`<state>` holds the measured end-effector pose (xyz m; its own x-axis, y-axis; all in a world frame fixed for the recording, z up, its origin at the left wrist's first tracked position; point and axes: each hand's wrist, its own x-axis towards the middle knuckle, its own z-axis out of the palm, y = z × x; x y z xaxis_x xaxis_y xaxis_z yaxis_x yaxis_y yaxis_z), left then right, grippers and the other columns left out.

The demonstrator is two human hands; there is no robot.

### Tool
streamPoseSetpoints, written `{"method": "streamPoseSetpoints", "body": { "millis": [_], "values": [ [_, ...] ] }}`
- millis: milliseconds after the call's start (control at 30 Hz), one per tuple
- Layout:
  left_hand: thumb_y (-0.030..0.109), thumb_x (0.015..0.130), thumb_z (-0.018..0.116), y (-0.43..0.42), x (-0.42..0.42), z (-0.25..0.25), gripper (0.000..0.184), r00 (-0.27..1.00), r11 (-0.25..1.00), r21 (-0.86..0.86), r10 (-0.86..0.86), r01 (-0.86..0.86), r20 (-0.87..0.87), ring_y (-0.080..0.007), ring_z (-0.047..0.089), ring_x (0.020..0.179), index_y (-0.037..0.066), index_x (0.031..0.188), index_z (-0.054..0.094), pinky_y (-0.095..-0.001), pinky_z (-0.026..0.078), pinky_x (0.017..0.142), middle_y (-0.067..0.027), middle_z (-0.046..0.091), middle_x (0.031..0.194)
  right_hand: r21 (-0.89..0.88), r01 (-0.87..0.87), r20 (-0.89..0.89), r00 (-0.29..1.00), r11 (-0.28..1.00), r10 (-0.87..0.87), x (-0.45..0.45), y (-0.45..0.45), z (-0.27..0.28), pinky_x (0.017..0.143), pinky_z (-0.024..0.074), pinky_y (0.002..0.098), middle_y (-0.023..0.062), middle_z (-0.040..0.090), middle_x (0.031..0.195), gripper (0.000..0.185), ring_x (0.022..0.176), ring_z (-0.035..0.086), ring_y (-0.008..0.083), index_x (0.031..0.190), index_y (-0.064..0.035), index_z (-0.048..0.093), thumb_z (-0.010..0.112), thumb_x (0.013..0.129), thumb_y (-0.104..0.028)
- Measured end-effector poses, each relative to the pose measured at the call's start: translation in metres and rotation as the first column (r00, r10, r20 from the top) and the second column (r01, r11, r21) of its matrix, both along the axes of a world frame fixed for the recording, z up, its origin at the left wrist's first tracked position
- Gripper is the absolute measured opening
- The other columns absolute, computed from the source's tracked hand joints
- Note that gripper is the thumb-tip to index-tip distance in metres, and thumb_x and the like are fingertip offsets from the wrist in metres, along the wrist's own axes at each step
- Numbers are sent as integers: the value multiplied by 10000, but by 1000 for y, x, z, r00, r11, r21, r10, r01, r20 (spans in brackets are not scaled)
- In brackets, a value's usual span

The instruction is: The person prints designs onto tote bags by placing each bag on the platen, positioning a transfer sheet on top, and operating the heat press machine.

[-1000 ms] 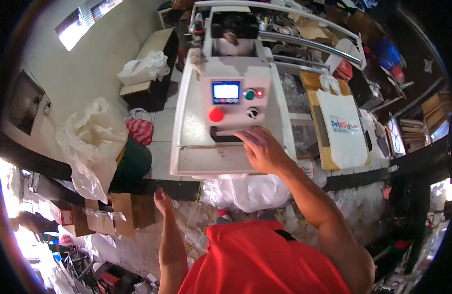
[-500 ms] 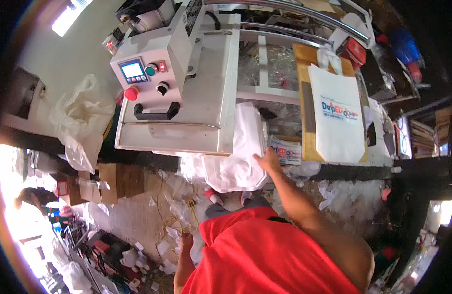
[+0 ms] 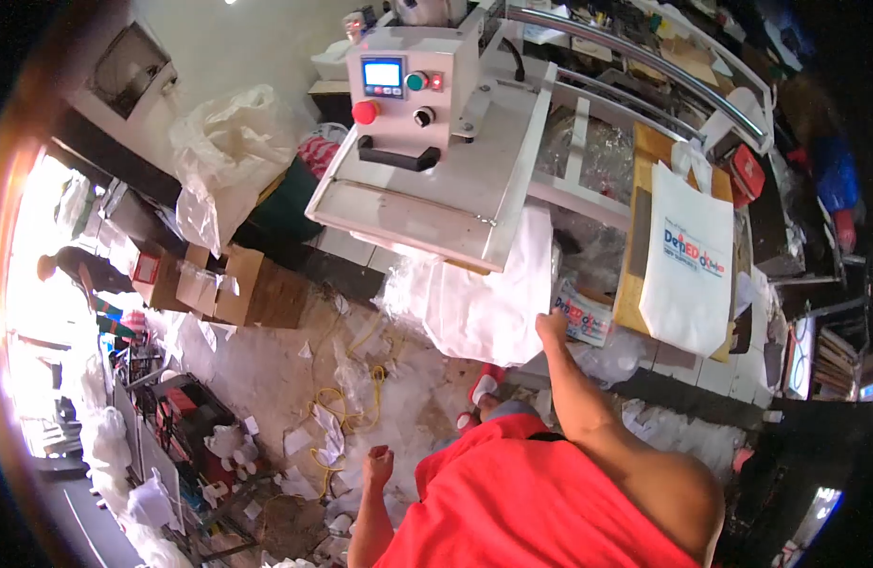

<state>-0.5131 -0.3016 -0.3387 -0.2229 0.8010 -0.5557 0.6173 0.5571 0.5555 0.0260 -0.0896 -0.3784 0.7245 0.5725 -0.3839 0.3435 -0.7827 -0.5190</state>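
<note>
Looking from the head view, with four o'clock as the place of the bare right hand (image 3: pixel 552 328), thumb and fingers drawn narrow at the right edge of the plain white fabric bag material (image 3: pixel 488 308), fingertips partly hidden. Hanging bare left hand (image 3: pixel 379 464) between six and seven o'clock, well apart from the bag material, fingers curled inward; cannot tell from here about anything inside the fist.

Lying near the centre, toward four o'clock: the same bag material, partly under the front edge of the white metal press plate (image 3: pixel 446 189). Seen toward twelve o'clock, above the plate: a white box-shaped control panel (image 3: pixel 402 95) with a lit blue-white screen (image 3: pixel 382 74), a round green button (image 3: pixel 416 81), a round red button (image 3: pixel 364 113), a small black knob (image 3: pixel 424 117) and, below, a black bar handle (image 3: pixel 396 157), untouched by either hand.

Just beside the right hand, toward three o'clock, visible: blue-and-red printed sheets (image 3: pixel 586 320). Farther out at three o'clock: a white fabric bag with blue and red lettering (image 3: pixel 687 275), laid flat on a yellow-brown board (image 3: pixel 633 275). Found at ten o'clock: a crumpled translucent plastic sack (image 3: pixel 228 151), near a dark green bin (image 3: pixel 287 208). Lying at seven o'clock, on the littered floor (image 3: pixel 275 379): a looped yellow cord (image 3: pixel 346 421).
</note>
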Motion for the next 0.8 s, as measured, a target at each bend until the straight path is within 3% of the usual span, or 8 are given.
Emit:
{"method": "streamPoseSetpoints", "body": {
  "millis": [100, 200, 300, 400, 533, 667, 733, 800],
  "values": [
    [292, 893, 690, 11, 27, -24, 468, 986, 996, 86, -16, 2, 168, -265, 730, 988, 17, 1269, 641, -353, 552, 887, -187, 754, 1030, 231, 107, -329, 944, 967, -26, 2, -32, 48, 871, 557, 481, 207, 708, 1017, 370, 972, 694, 380, 1144, 11, 627, 614, 821, -168],
    [301, 924, 708, 42, 93, 30, 775, 692, 967, -213, 250, -140, 678, -233, 691, 1026, 116, 1548, 288, -388, 569, 847, -167, 725, 1115, 302, 290, -873, 466, 908, 142, -17, -97, 145, 878, 560, 408, 114, 679, 1058, 435, 942, 676, 262, 1246, -8, 597, 643, 824, -102],
    [215, 923, 721, 62, 145, 68, 910, 460, 933, -354, 342, -64, 819, -204, 667, 981, 184, 1609, 124, -405, 581, 764, -136, 695, 1108, 346, 312, -899, 381, 885, 217, -27, -155, 194, 868, 554, 397, 125, 670, 1120, 444, 1010, 668, 248, 1283, 2, 565, 615, 844, -41],
    [60, 899, 715, 94, 190, 183, 935, 328, 957, -238, 282, -167, 902, -184, 656, 752, 211, 1622, 140, -352, 568, 650, -91, 667, 937, 452, 262, -786, 569, 853, 242, -22, -195, 269, 924, 534, 399, 120, 627, 1215, 636, 1085, 627, 234, 1449, -58, 448, 625, 838, -28],
    [-72, 853, 670, 133, 213, 303, 862, 647, 887, 397, -448, 236, 616, -198, 672, 909, 143, 1591, 281, -266, 564, 689, -141, 650, 1134, 548, 22, -294, 941, 836, 167, 18, -230, 348, 796, 538, 328, 99, 637, 1164, 698, 918, 627, 155, 1484, -81, 438, 758, 867, -140],
    [-128, 791, 623, 142, 305, 418, 868, 390, 769, 625, -620, 132, 681, -235, 648, 1100, 80, 1578, 321, -316, 510, 946, -149, 680, 1206, 785, -36, -112, 973, 618, 200, 84, -241, 434, 752, 524, 277, 37, 692, 993, 443, 837, 632, 105, 1307, -127, 620, 763, 894, -201],
    [-26, 823, 700, 180, 354, 428, 783, 342, 595, 772, -789, 222, 510, -181, 646, 1044, 84, 1539, 403, -275, 546, 770, -150, 634, 1269, 809, 92, -239, 954, 581, 182, 126, -233, 476, 780, 519, 271, 49, 697, 1001, 411, 874, 646, 104, 1269, -117, 643, 751, 896, -252],
    [134, 889, 693, 223, 409, 453, 613, 447, 486, 799, -838, 355, 312, -173, 630, 1095, 65, 1470, 511, -308, 537, 808, -134, 654, 1247, 808, -158, 115, 987, 568, 111, 213, -205, 476, 807, 508, 293, 45, 704, 1050, 374, 908, 645, 141, 1215, -98, 689, 732, 908, -307]
  ]
}}
